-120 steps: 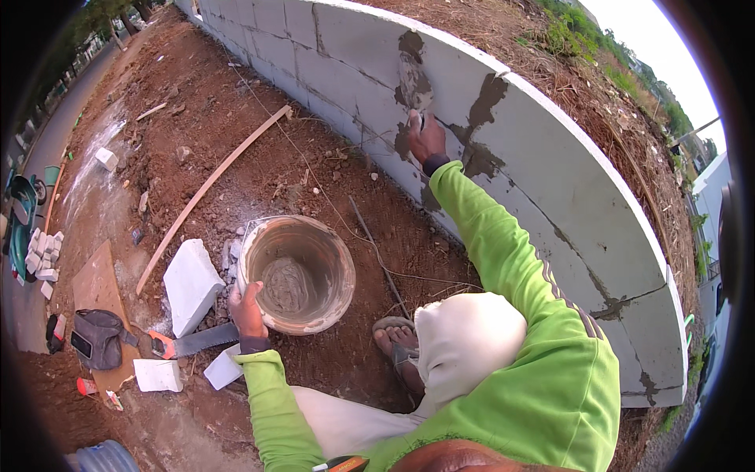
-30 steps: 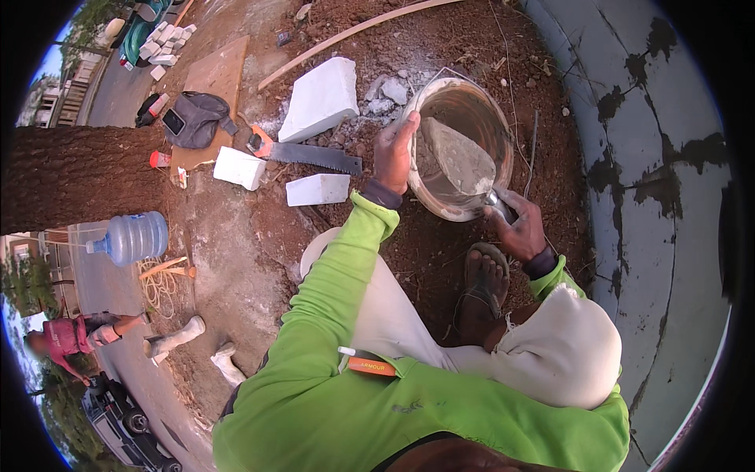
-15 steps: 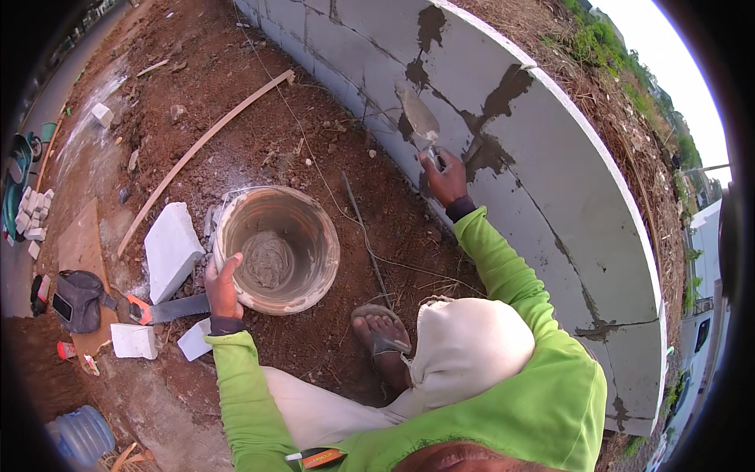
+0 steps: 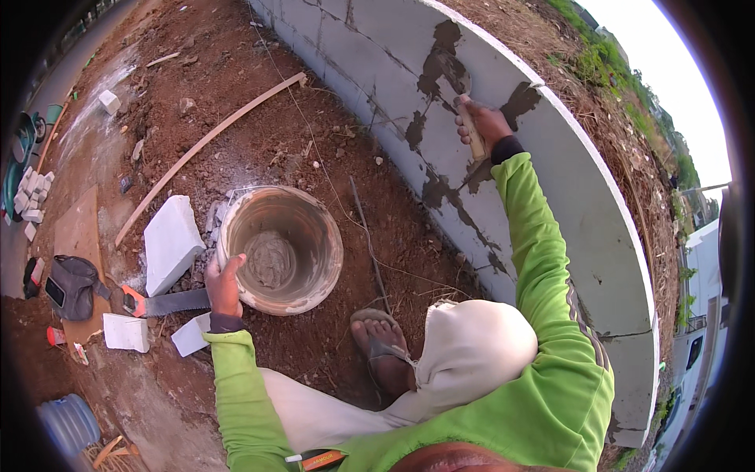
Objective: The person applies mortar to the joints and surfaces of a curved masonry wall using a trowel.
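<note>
With my right hand [image 4: 486, 126] I grip the wooden handle of a trowel [image 4: 469, 130], its blade up against the grey block wall [image 4: 550, 185]. Dark wet mortar [image 4: 442, 59] is smeared over the wall's joints around the blade. My left hand [image 4: 224, 285] is closed on the near left rim of a mortar-stained bucket [image 4: 329, 271], thumb over the edge. Grey mortar [image 4: 270, 259] lies at the bucket's bottom. Part of the trowel blade is hard to tell from the wet mortar behind it.
Left of the bucket lie white block pieces [image 4: 171, 244], a handsaw [image 4: 177, 304] and a dark bag [image 4: 75, 287] on a board. A long wooden strip [image 4: 208, 141] and a thin rod [image 4: 368, 236] rest on the soil. A string [image 4: 314, 145] crosses the ground. A water jug [image 4: 69, 423] stands lower left.
My right hand has moved up and right along the wall with the trowel, whose handle now points downward. More wet mortar shows near the upper joint. My left hand stays on the bucket.
</note>
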`<state>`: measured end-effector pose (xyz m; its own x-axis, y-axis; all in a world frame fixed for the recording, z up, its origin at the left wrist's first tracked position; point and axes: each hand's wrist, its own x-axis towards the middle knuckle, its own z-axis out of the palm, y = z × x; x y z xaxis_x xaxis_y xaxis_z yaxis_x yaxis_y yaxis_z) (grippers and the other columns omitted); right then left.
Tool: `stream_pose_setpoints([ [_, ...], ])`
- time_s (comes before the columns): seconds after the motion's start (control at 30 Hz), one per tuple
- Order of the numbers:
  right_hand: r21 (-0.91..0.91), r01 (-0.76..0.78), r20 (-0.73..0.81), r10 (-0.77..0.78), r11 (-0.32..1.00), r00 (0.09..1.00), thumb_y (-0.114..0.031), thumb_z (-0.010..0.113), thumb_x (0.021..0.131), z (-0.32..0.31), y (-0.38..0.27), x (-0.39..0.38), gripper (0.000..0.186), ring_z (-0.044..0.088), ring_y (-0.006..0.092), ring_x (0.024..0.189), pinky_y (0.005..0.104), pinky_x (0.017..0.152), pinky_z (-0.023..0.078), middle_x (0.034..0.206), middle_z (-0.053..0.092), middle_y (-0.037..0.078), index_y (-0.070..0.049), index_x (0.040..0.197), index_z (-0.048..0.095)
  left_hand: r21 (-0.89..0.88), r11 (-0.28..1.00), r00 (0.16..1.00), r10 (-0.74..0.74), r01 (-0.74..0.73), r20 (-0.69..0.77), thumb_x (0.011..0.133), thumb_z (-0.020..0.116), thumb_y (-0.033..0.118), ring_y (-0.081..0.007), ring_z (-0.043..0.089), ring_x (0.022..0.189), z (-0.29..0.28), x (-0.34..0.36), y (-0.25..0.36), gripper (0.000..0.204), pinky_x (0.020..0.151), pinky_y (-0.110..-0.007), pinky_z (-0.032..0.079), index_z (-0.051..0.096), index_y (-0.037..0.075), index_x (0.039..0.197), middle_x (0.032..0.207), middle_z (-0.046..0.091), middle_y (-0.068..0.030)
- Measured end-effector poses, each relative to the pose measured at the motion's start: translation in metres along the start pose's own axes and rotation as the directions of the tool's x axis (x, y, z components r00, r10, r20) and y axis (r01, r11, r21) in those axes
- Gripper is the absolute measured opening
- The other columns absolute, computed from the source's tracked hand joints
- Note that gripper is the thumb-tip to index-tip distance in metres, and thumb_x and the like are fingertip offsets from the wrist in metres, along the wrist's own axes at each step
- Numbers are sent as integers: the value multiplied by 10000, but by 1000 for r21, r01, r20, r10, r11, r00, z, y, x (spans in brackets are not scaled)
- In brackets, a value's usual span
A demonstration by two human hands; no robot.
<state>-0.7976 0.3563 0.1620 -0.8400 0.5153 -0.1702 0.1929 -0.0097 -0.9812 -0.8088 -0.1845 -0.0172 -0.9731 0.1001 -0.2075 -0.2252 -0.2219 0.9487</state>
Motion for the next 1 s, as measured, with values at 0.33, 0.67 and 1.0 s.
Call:
stream_pose_setpoints([
  [0.33, -248, -2, -42, -9, 969, 999, -346, 646, 989, 32, 78, 8, 342, 534, 128, 490, 297, 423, 460, 726, 553, 41, -45, 1131, 566, 26, 1000, 1000, 13, -12, -9, 853, 655, 56, -184, 636, 1062, 6, 5, 0, 476, 967, -309, 472, 605, -49, 1314, 1206, 680, -109],
  [0.67, -235, 349, -185, -394, 907, 900, -295, 633, 1003, 44, -5, 0, 272, 534, 123, 482, 291, 415, 462, 699, 537, 31, -44, 1092, 578, 29, 999, 1000, 27, -26, -11, 850, 649, 41, -175, 644, 1046, -5, 0, -3, 460, 958, -299, 476, 621, -49, 1301, 1187, 690, -98],
  [1.0, -366, 257, -99, -311, 895, 945, -490, 518, 1034, 15, 31, 26, 455, 532, 142, 453, 304, 416, 441, 672, 547, 52, -43, 1060, 600, 35, 999, 998, 28, -26, -62, 846, 658, 52, -171, 648, 1011, 2, -1, -3, 442, 932, -294, 485, 633, -50, 1275, 1165, 695, -100],
])
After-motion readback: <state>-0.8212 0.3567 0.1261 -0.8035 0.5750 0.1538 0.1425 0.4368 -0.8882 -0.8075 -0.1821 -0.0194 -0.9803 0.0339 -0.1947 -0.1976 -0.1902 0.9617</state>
